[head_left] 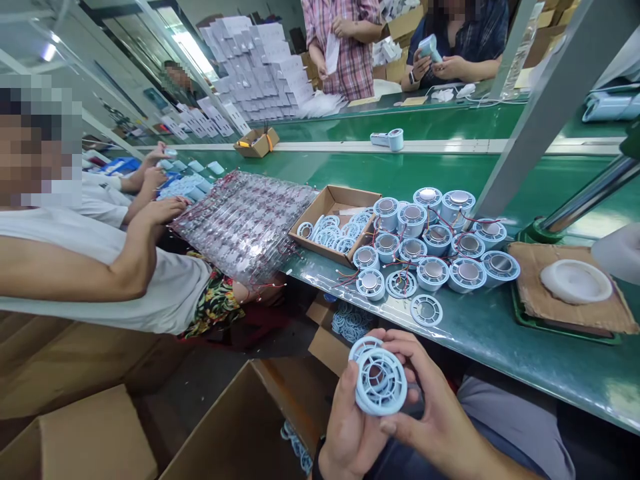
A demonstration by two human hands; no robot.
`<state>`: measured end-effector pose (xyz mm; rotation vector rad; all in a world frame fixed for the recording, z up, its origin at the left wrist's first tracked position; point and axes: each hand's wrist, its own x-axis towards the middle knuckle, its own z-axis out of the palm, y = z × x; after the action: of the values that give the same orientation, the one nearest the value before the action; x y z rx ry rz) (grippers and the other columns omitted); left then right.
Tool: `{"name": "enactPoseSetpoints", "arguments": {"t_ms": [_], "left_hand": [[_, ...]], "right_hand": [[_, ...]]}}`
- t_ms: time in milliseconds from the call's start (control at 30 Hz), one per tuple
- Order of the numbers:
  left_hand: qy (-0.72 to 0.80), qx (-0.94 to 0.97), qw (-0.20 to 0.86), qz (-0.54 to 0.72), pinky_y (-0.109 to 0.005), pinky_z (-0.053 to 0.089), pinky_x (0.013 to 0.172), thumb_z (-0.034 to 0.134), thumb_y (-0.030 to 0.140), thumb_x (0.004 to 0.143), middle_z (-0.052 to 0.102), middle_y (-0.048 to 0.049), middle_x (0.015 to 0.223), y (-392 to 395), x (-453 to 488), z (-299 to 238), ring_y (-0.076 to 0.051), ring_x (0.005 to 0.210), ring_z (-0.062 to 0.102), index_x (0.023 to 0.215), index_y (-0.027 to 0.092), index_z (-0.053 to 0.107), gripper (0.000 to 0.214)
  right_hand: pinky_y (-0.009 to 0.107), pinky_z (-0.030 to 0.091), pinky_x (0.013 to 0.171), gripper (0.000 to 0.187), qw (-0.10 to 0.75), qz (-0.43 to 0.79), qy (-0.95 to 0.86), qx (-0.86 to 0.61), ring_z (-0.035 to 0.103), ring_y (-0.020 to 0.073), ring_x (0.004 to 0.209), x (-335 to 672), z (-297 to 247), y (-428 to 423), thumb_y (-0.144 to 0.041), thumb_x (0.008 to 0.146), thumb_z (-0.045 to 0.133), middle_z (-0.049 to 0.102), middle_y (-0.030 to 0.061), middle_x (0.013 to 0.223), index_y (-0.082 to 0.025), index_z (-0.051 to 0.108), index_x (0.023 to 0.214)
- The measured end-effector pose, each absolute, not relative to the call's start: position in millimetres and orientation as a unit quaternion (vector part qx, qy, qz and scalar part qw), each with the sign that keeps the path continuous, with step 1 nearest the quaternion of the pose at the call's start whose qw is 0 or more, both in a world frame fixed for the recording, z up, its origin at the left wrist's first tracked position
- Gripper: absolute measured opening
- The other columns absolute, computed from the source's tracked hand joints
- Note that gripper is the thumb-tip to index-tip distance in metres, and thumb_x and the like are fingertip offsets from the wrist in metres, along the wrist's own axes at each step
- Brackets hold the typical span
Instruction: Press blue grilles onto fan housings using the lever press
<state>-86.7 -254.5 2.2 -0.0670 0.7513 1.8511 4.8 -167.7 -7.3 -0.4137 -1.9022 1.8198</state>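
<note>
Several light blue plastic rings with spokes (383, 383) are stacked loosely between my two hands, over my lap in front of the table edge. My left hand (345, 420) is closed round their left side and underside. The fingers of my right hand (427, 390) wrap behind the stack, with the thumb at its lower edge. On the table just beyond, a single spoked ring (427, 311) lies flat near the edge. Behind it stand several light blue round housings (433, 272) with silver discs and red and black wires.
A cardboard tray (326, 245) of loose rings sits left of the housings, beside bagged wired parts (245, 220). At right, a white round fixture (576, 281) rests on cardboard under a press. Open cartons (240, 427) stand below. A co-worker (100, 267) sits at left; others work across the green bench.
</note>
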Motion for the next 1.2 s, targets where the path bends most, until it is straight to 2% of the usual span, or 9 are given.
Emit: {"name": "enactPoseSetpoints", "arguments": {"t_ms": [200, 367, 500, 633, 767, 967, 1100, 1200], "left_hand": [[0.317, 0.034, 0.548, 0.773, -0.037, 0.061, 0.067, 0.072, 0.051, 0.079, 0.075, -0.0054, 0.081, -258.6, -91.4, -2.7, -0.023, 0.072, 0.072, 0.116, 0.02, 0.068, 0.048], [0.318, 0.055, 0.552, 0.769, -0.033, 0.059, 0.063, 0.069, 0.052, 0.08, 0.076, -0.0083, 0.084, -258.6, -89.0, -4.2, -0.023, 0.072, 0.071, 0.105, 0.016, 0.07, 0.044], [0.336, 0.037, 0.531, 0.777, -0.033, 0.057, 0.065, 0.069, 0.05, 0.08, 0.075, -0.0083, 0.08, -256.6, -83.9, -2.3, -0.023, 0.071, 0.07, 0.105, 0.016, 0.07, 0.042], [0.352, 0.004, 0.53, 0.771, -0.035, 0.056, 0.069, 0.072, 0.047, 0.077, 0.074, -0.0077, 0.079, -254.3, -82.9, 0.1, -0.023, 0.071, 0.067, 0.107, 0.017, 0.07, 0.043], [0.355, -0.049, 0.529, 0.769, -0.04, 0.054, 0.081, 0.077, 0.044, 0.073, 0.075, -0.0076, 0.088, -252.5, -83.9, -0.5, -0.023, 0.077, 0.067, 0.109, 0.018, 0.072, 0.045], [0.351, -0.087, 0.516, 0.777, -0.039, 0.053, 0.087, 0.081, 0.041, 0.071, 0.076, -0.007, 0.088, -252.9, -83.5, -3.7, -0.022, 0.083, 0.067, 0.092, 0.018, 0.077, 0.031], [0.341, -0.063, 0.521, 0.78, -0.039, 0.053, 0.086, 0.077, 0.042, 0.074, 0.075, -0.0066, 0.086, -253.3, -85.2, -3.3, -0.022, 0.082, 0.067, 0.091, 0.018, 0.076, 0.03], [0.333, 0.003, 0.55, 0.766, -0.042, 0.055, 0.079, 0.069, 0.048, 0.081, 0.072, -0.0076, 0.081, -255.1, -88.0, -4.8, -0.025, 0.077, 0.068, 0.097, 0.016, 0.072, 0.036]], "right_hand": [[0.04, 0.039, 0.112, 0.063, 0.227, 0.673, -0.694, -0.119, 0.041, 0.027, 0.138, 10.5, -12.2, -172.2, -0.031, 0.077, 0.075, 0.04, 0.0095, 0.145, -0.03, 0.043, 0.131], [0.04, 0.039, 0.112, 0.055, 0.219, 0.676, -0.695, -0.106, 0.041, 0.0256, 0.139, 15.7, -6.1, -171.4, -0.021, 0.083, 0.062, 0.038, 0.0095, 0.146, -0.03, 0.04, 0.133], [0.036, 0.045, 0.106, 0.046, 0.226, 0.675, -0.691, -0.127, 0.048, 0.0234, 0.133, 16.2, -5.0, -172.5, -0.014, 0.086, 0.054, 0.042, 0.0106, 0.143, -0.028, 0.042, 0.129], [0.031, 0.049, 0.099, 0.039, 0.254, 0.635, -0.715, -0.143, 0.055, 0.0217, 0.123, 11.6, -8.0, -172.1, -0.014, 0.088, 0.055, 0.051, 0.0107, 0.134, -0.026, 0.046, 0.124], [0.025, 0.051, 0.087, 0.019, 0.292, 0.594, -0.733, -0.158, 0.063, 0.0176, 0.102, 6.0, -10.5, -167.6, -0.026, 0.094, 0.055, 0.061, 0.0059, 0.114, -0.025, 0.053, 0.113], [0.028, 0.049, 0.093, 0.025, 0.258, 0.627, -0.72, -0.148, 0.059, 0.0193, 0.112, 6.5, -8.4, -162.8, -0.041, 0.101, 0.042, 0.06, 0.0071, 0.122, -0.025, 0.053, 0.116], [0.031, 0.048, 0.101, 0.026, 0.235, 0.636, -0.722, -0.135, 0.055, 0.0207, 0.124, 11.9, -5.1, -161.6, -0.035, 0.101, 0.041, 0.054, 0.0096, 0.133, -0.024, 0.051, 0.123], [0.037, 0.045, 0.107, 0.033, 0.218, 0.63, -0.736, -0.115, 0.05, 0.0237, 0.131, 16.5, -3.1, -160.7, -0.027, 0.095, 0.05, 0.049, 0.0126, 0.14, -0.024, 0.049, 0.128]]}}
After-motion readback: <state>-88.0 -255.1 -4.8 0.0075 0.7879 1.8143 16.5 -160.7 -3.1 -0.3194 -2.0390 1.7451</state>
